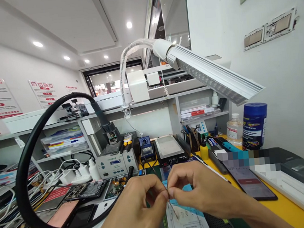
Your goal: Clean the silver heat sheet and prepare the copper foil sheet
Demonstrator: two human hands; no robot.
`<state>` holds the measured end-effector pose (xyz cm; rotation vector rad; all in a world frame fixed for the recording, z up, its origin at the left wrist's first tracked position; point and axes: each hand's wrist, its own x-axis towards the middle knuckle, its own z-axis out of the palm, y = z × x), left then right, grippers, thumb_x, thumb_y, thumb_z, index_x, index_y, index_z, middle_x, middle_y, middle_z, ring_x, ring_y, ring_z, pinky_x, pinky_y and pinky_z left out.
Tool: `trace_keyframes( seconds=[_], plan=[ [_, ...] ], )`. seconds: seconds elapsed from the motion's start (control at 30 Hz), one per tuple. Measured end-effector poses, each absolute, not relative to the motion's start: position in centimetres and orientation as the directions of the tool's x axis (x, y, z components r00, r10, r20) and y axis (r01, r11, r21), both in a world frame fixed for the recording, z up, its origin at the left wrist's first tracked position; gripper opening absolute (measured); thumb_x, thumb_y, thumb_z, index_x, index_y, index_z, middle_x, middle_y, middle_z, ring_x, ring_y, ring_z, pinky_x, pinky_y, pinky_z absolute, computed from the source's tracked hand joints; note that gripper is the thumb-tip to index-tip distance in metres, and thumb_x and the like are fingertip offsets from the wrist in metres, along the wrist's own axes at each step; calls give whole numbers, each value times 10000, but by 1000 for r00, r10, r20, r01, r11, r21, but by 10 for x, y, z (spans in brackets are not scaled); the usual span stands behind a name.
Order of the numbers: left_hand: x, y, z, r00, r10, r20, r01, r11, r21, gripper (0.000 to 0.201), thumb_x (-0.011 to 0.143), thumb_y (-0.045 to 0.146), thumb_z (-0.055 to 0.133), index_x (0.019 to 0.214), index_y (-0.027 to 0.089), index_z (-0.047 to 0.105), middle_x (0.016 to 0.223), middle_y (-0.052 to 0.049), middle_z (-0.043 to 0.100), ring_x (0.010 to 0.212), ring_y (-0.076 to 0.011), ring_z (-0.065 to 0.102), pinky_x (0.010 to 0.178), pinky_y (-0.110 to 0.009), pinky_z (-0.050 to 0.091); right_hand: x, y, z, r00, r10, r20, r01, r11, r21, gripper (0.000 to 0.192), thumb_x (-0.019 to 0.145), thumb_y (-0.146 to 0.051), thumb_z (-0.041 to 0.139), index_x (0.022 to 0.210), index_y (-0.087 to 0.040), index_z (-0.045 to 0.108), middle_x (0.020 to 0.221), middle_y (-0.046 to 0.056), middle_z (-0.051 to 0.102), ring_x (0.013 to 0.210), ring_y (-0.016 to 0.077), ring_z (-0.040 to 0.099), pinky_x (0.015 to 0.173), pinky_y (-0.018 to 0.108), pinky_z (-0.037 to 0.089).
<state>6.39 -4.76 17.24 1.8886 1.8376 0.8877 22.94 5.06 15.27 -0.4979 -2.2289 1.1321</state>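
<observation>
left hand (139, 209) and right hand (201, 189) meet near centre, fingertips pinching a thin, pale sliver (173, 208) that slants down over a printed sheet (188, 224). further right, a dark phone (250, 181) lies on the yellow bench (282, 209).

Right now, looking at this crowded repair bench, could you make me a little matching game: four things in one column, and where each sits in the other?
Things:
1. blue-capped cylindrical can
2. long white LED desk lamp
3. thick black looping hose
4. thin wire-like piece

Places:
A. pinched between left hand and right hand
B. far right, by the wall
C. arching on the left side
D. overhead, above the yellow bench top

Pairs: 1-B, 2-D, 3-C, 4-A
</observation>
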Motion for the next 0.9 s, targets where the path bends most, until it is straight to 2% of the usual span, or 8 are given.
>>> trace_keyframes(
  seconds=[0.07, 0.3, 0.43, 0.7, 0.9],
  plan=[
    [61, -45, 171, -5, 989, 149, 737, -97, 669, 243, 871, 391, 509, 743, 221, 626, 700, 10, 621, 675, -163, 553, 557, -240, 352, 229, 51, 152, -763, 557, 329, 57, 565, -823, 103, 817, -136, 613, 736, -166, 669, 769, -9, 677, 718, 132, 623, 645, 202, 467],
    [58, -39, 163, 22, 984, 176, 649, -148, 747, 198, 846, 303, 525, 677, 207, 559, 668, 29, 533, 663, -140, 481, 625, -253, 350, 228, 49, 149, -755, 579, 308, 67, 535, -842, 81, 800, -149, 615, 739, -171, 662, 770, -6, 677, 720, 141, 612, 649, 217, 464],
    [55, -35, 157, 31, 981, 193, 621, -170, 765, 182, 840, 274, 510, 676, 205, 550, 672, 23, 533, 668, -147, 478, 636, -261, 361, 227, 48, 149, -734, 601, 317, 71, 532, -844, 86, 773, -128, 606, 715, -172, 652, 749, -11, 665, 707, 138, 597, 635, 216, 453],
    [52, -38, 157, 13, 984, 175, 669, -139, 731, 248, 896, 384, 522, 759, 207, 630, 753, -6, 609, 746, -177, 548, 685, -274, 401, 226, 48, 146, -707, 631, 319, 75, 516, -854, 111, 794, -157, 593, 747, -186, 690, 770, -15, 696, 724, 143, 618, 648, 224, 464],
    [52, -40, 163, -11, 989, 146, 732, -91, 675, 279, 900, 433, 517, 776, 224, 653, 724, 6, 607, 699, -166, 534, 658, -275, 388, 223, 46, 140, -677, 655, 335, 88, 524, -847, 109, 810, -167, 589, 746, -193, 673, 758, -21, 689, 723, 141, 617, 648, 223, 460]
  ],
)
